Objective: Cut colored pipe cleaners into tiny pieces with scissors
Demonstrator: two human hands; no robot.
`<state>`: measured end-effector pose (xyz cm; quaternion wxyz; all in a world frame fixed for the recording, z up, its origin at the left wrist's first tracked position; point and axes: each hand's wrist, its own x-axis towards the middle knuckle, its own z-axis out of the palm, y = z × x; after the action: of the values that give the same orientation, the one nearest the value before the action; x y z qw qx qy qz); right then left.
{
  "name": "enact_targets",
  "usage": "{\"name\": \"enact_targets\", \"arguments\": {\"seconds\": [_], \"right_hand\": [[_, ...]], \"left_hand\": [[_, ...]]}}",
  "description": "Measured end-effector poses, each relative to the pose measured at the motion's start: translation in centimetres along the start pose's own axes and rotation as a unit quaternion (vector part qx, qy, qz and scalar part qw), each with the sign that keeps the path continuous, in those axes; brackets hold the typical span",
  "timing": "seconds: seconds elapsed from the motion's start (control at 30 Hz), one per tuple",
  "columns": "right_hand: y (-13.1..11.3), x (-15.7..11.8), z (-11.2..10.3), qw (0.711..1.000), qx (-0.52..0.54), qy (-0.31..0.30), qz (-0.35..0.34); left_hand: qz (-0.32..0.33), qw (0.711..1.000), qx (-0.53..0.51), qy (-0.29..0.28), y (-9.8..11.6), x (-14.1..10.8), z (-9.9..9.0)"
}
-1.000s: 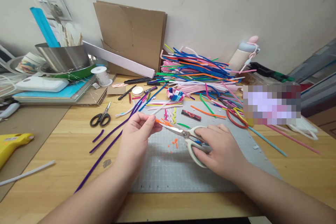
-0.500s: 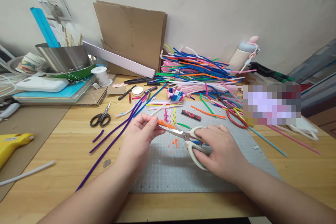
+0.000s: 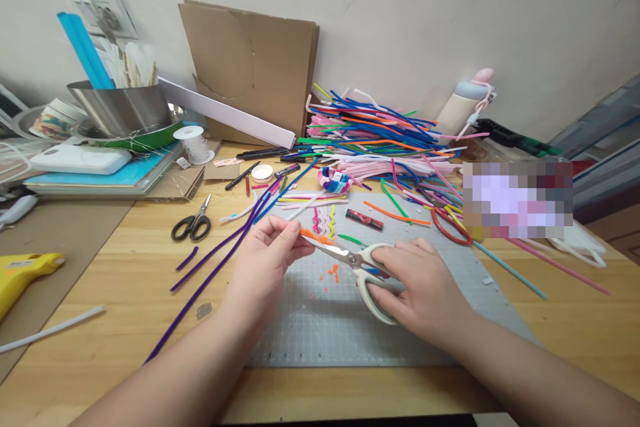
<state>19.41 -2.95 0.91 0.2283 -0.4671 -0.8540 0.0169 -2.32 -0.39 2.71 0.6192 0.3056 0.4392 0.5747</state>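
Observation:
Between the thumb and fingers of my left hand is pinched a short orange pipe cleaner piece, its free part pointing right. My right hand is closed round the pale handles of a pair of scissors. The scissors' blades lie along the lower side of the orange piece, their tips close to my left fingers. Orange scraps lie on the grey cutting mat below the blades. Just behind, wavy pink, white and yellow pieces rest near a dark red marker.
A heap of coloured pipe cleaners lies at the back by a bottle. Black-handled scissors and long purple pipe cleaners lie to the left. A yellow glue gun is at the far left; red-handled scissors lie right.
The hands stay almost in place. The scissors' blades have shifted very slightly against the orange piece.

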Motion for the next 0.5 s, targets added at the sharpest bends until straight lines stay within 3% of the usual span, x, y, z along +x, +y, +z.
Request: {"name": "enact_targets", "arguments": {"seconds": [0.4,0.5], "right_hand": [[0.03,-0.09,0.03,1.000,0.007,-0.006,0.000],[0.14,-0.13,-0.12,0.999,0.017,0.020,0.018]], "left_hand": [[0.006,1.000,-0.010,-0.006,-0.01,0.12,-0.20],[0.008,1.000,-0.007,0.001,0.04,0.21,-0.30]]}}
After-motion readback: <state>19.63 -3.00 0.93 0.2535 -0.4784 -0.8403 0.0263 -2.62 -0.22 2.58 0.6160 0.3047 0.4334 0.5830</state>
